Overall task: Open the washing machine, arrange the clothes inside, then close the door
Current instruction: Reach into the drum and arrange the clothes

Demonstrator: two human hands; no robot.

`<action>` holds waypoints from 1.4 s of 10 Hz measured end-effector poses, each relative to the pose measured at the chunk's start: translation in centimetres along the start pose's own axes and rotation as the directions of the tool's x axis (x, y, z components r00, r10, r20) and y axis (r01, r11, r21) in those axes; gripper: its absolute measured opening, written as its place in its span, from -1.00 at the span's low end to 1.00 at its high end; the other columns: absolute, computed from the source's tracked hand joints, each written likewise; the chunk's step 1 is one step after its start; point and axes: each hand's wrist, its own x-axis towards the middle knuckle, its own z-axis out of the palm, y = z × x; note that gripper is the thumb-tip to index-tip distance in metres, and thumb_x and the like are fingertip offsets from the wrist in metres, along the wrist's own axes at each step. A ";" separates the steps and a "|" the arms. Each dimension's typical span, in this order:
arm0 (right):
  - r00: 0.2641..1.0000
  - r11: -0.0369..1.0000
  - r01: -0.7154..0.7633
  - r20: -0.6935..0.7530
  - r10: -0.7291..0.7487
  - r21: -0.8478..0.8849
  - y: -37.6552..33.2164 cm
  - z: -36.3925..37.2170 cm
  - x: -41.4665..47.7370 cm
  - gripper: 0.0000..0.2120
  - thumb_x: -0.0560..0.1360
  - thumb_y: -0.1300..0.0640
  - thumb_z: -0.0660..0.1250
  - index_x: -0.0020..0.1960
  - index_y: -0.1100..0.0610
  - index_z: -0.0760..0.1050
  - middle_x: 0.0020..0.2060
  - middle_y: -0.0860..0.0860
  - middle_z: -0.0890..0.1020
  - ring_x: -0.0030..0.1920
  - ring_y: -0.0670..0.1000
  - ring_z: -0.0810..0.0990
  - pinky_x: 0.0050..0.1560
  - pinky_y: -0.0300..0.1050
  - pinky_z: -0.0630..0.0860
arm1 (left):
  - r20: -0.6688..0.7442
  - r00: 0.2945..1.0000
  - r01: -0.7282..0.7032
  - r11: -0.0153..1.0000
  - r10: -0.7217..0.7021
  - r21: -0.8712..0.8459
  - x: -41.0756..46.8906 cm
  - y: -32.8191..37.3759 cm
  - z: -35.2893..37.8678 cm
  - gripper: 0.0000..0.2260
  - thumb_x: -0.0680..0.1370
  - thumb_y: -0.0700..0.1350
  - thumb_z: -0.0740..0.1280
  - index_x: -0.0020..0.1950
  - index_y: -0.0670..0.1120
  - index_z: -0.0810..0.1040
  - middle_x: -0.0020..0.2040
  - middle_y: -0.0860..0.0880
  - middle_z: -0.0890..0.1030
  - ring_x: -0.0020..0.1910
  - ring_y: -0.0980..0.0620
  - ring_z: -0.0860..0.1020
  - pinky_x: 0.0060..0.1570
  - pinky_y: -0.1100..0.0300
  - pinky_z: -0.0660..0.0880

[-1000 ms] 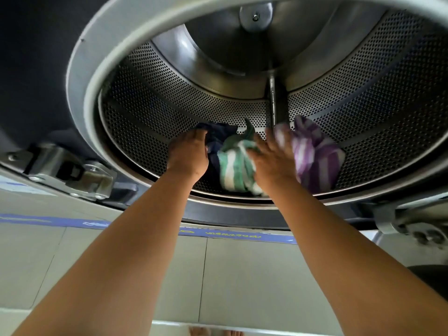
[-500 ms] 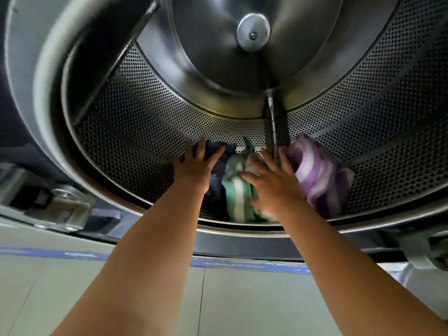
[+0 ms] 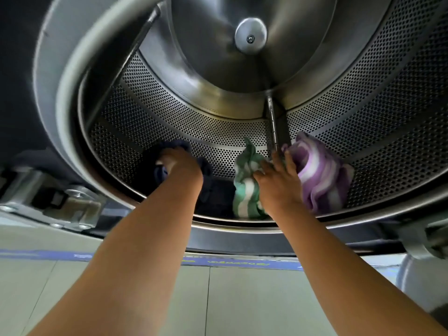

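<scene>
The big washing machine [image 3: 60, 76] is standing open, and the person is leaning closer into it than a moment ago, so the shiny drum [image 3: 194, 132] with all its little holes is filling more of the view. The door itself is not showing here.

All the clothes are lying at the bottom of the drum, near its front rim. The metal rib [image 3: 275, 127] running down the drum wall is the best marker. The purple striped cloth [image 3: 320, 175] is sitting just right of the rib's lower end. The green striped cloth [image 3: 247, 187] is sitting just left of it. The dark blue cloth [image 3: 213, 192] is lying further left of the rib.

The left hand [image 3: 180, 167] is now closing on one end of the dark blue cloth and pulling it away to the left, further from the rib. Half a second ago this hand was spread flat over the pile. The right hand [image 3: 278, 185] is resting between the green and purple cloths, touching both, with its fingers [image 3: 289, 156] spread out, not curled around anything.

So the pile is getting pulled apart. The arranging step is looking well under way. Closing the door is still waiting to be done.
</scene>
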 end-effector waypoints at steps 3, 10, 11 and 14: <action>0.979 0.998 -0.037 0.196 0.047 -0.058 -1.5 1.9 0.0 -0.21 0.46 -0.34 0.16 0.56 0.01 0.08 0.56 0.17 0.08 0.56 0.23 -0.10 0.51 0.17 -0.31 | -0.049 0.920 -0.391 0.900 0.389 -0.195 -1.4 1.1 -1.8 -0.22 0.42 0.41 0.19 0.50 -0.04 0.23 0.59 -0.14 0.01 0.56 -0.24 -0.03 0.47 -0.29 -0.04; 0.934 0.973 0.177 0.285 -0.213 0.147 -5.0 1.6 2.0 -0.40 0.53 0.02 0.23 0.53 -0.04 0.15 0.54 0.06 0.20 0.54 0.10 0.06 0.53 0.14 -0.15 | 0.017 0.997 -0.073 0.988 0.072 0.135 -1.4 -1.0 2.2 -0.36 0.57 0.31 -0.12 0.58 0.04 -0.05 0.61 -0.07 -0.10 0.56 -0.18 -0.25 0.41 -0.36 -0.32; 0.983 0.978 0.179 0.027 -0.183 0.108 -2.3 -0.7 1.3 -0.35 0.46 -0.12 0.31 0.51 -0.05 0.22 0.49 0.05 0.31 0.54 0.12 0.10 0.54 0.15 -0.17 | -0.062 0.982 -0.170 0.981 0.176 0.095 -2.0 -0.6 2.3 -0.32 0.52 0.38 -0.06 0.56 0.05 0.11 0.61 -0.11 -0.07 0.56 -0.21 -0.22 0.40 -0.36 -0.34; 0.838 0.934 -0.354 0.427 0.338 -0.044 5.4 -1.0 -0.9 -0.12 0.45 -0.30 0.29 0.57 -0.11 -0.12 0.56 0.22 -0.10 0.53 0.35 -0.13 0.46 0.36 -0.04 | -0.368 0.803 -0.588 0.723 0.469 -0.362 -4.8 5.9 1.8 -0.20 0.47 0.37 0.16 0.57 0.05 -0.05 0.61 -0.09 -0.03 0.58 -0.14 -0.04 0.52 -0.19 -0.08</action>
